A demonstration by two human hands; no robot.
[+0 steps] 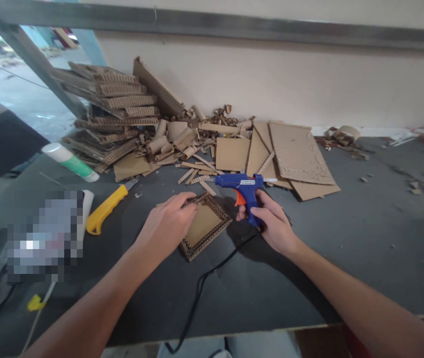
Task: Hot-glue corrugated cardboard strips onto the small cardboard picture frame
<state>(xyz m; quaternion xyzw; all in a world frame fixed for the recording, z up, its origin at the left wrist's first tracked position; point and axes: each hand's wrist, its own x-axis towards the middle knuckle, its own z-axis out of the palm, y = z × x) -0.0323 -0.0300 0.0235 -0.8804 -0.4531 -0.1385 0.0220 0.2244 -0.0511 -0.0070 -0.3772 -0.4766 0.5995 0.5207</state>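
A blue glue gun (241, 182) with an orange trigger is in my right hand (273, 223), whose fingers wrap around its handle. Its nozzle points left, above the far corner of a small cardboard tray (206, 223), and a clear glue stick juts from its rear. The tray has a flat base and raised walls of corrugated strips. My left hand (172, 216) is closed over the tray's left wall, fingers bent inward; the fingertips are partly hidden. From the handle a black cord (201, 283) runs down over the table's front edge.
A yellow utility knife (106, 210), a white-and-green tube (70, 162) and a blurred-out device (44, 236) lie left on the dark table (346, 258). Behind are stacked cardboard trays (122, 102), cardboard scraps (170, 141) and corrugated sheets (297, 149). A metal rail (234, 32) crosses above.
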